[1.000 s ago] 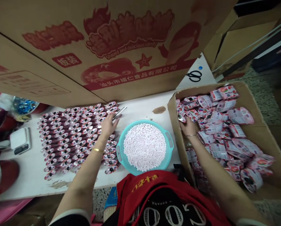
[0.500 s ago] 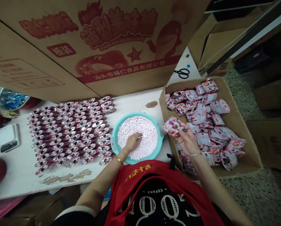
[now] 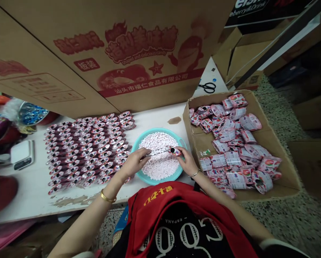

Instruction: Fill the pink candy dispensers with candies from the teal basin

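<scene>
My left hand (image 3: 135, 162) grips the near end of a narrow trough-like scoop (image 3: 160, 152) loaded with white candies. The scoop's far end meets the mouth of a pink candy pouch (image 3: 174, 151), which my right hand (image 3: 187, 162) pinches with its opening tipped toward the scoop. Both hands are over a turquoise basin (image 3: 184, 142) full of small white candies (image 3: 160, 168). Left of the basin, many filled-looking pouches (image 3: 87, 147) stand upright in tight rows. On the right, a cardboard box (image 3: 203, 141) holds a loose heap of pouches (image 3: 234, 143).
A large printed carton (image 3: 139, 82) walls off the back of the white table (image 3: 149, 116). Black scissors (image 3: 208, 87) lie behind the box. At the left are a small scale (image 3: 22, 154), a bowl of blue-wrapped pieces (image 3: 33, 114) and a red tub (image 3: 6, 193).
My left hand has risen out of the candies with a loaded scoop. My right hand has moved left from the box to the basin, turning the pouch mouth toward the scoop.
</scene>
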{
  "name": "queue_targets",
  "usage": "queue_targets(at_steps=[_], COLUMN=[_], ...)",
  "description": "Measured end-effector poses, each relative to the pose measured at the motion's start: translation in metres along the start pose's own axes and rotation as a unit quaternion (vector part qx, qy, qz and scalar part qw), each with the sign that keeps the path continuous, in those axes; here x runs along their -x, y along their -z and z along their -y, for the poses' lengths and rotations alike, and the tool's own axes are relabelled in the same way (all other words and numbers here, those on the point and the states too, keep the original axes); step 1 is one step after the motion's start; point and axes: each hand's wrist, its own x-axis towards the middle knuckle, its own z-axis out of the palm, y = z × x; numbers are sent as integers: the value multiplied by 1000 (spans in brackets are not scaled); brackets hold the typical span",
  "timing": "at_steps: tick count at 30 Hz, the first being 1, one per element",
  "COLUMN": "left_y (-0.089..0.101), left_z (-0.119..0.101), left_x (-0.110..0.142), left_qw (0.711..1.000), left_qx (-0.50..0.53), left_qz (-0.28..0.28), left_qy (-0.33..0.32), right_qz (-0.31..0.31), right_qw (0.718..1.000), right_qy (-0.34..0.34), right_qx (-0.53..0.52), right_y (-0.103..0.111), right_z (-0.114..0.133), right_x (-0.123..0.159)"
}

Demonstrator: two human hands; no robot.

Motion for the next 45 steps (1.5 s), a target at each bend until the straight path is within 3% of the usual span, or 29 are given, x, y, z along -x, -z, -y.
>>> queue_targets(at_steps=[4, 9, 12, 15, 18, 21, 26, 31, 34, 38, 42, 45], left_y=[17, 25, 33, 34, 13, -27, -94, -122, -116, -85, -38, -6], left_z=[-41, -85, -77, -35, 17, 49, 49, 41, 41, 41, 30, 10], left_x=[-10, -22, -22, -22, -26, -37, -55, -53, -40, -15, 3, 5], left_qw=[983, 937, 932, 923, 917, 949, 987, 995, 996, 991, 996, 1000], left_qx=[-172, -336, -353, -377, -376, -282, -120, -36, 31, 119, 81, 18], left_qz=[69, 99, 80, 40, 48, 75, 82, 67, 56, 10, -9, 8], left_qy=[5, 5, 4, 69, 125, 116, 71, 62, 65, 66, 35, 15], right_qz=[29, 43, 31, 10, -9, -21, -44, -71, -69, -71, -52, -6], right_qw=[998, 996, 998, 1000, 999, 999, 996, 991, 992, 993, 998, 1000], right_qy=[50, 73, 54, 14, -11, -24, -53, -61, -58, -50, -25, 5], right_qx=[20, 23, 11, -12, -33, -44, -63, -92, -88, -75, -35, -8], right_y=[-16, -22, -20, -14, -8, -4, -2, 0, 4, 7, 3, -3], right_z=[-1, -5, -9, -11, -8, -4, -1, 1, 2, 2, 1, -1], right_x=[-2, -1, 0, 1, 1, 1, 1, -5, -10, -14, -13, -8])
